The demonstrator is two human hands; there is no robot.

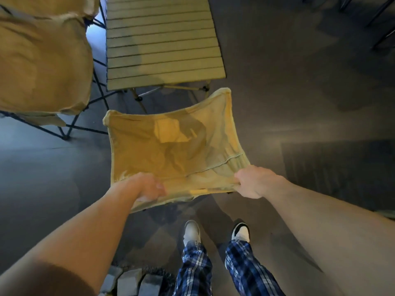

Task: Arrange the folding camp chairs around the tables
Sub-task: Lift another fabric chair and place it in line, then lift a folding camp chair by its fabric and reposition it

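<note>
— So, how is the chair held?
— Left hand (147, 188) pinches the near fabric edge of the yellow camp chair (171, 146); right hand (254, 181) grips the same edge at the opposite corner. The seat stretches away from both grips toward the slatted table (162, 41).
— Neighbours?
— Beyond the left grip, another camp chair (40, 67) stands beside the table.
— Advice?
— I'd keep both grips level, then set it square to the table's near end, clear of the table legs.
</note>
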